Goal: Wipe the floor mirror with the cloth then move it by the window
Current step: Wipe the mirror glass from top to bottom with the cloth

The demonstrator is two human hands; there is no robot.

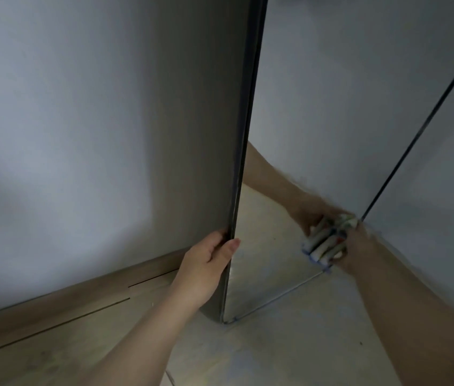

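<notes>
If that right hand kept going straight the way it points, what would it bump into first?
The right hand seems to press its cloth against the floor mirror near the lower right corner, so it would probably meet the glass at once, though depth is unclear.

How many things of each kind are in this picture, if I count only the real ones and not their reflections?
Tall dark-framed floor mirror: 1
Pale patterned cloth: 1
Bare hands: 2 (left hand grips the mirror's edge; right hand holds the cloth against the glass)
Total: 4
</notes>
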